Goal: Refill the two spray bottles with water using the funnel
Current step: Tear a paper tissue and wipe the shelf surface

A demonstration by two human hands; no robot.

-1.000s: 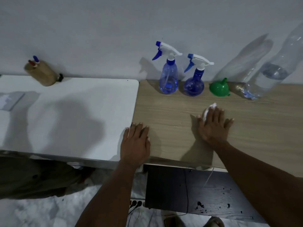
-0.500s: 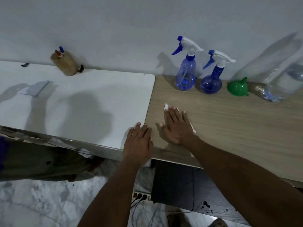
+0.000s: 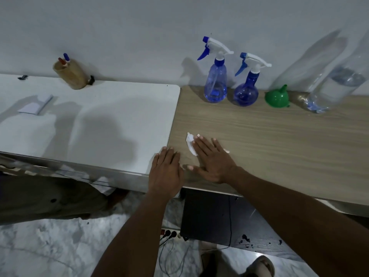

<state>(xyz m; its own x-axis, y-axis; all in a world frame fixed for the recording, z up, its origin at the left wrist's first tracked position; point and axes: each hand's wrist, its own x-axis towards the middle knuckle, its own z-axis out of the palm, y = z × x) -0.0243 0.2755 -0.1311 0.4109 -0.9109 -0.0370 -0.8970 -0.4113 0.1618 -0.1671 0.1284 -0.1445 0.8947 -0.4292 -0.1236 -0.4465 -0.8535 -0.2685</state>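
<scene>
Two blue spray bottles with white trigger heads stand at the back of the wooden table (image 3: pixel 279 140): a tall slim spray bottle (image 3: pixel 215 82) and, to its right, a round spray bottle (image 3: pixel 246 92). Both have their heads on and a little liquid at the bottom. A green funnel (image 3: pixel 276 97) lies mouth down beside them. A large clear water bottle (image 3: pixel 335 86), partly filled, stands at the far right. My right hand (image 3: pixel 213 162) presses flat on a white tissue (image 3: pixel 190 143) near the table's front left. My left hand (image 3: pixel 166 172) rests flat on the seam between the tables, holding nothing.
A white table (image 3: pixel 89 120) adjoins on the left, with a tan pen holder (image 3: pixel 69 75) by the wall and a small notepad (image 3: pixel 36 106). Below the tables are a black panel (image 3: pixel 209 220), a power strip (image 3: pixel 169 234) with cables, and marble floor.
My right hand slid the tissue leftward across the wooden table, from in front of the funnel to near the seam. My left hand stayed put. The view shifted left.
</scene>
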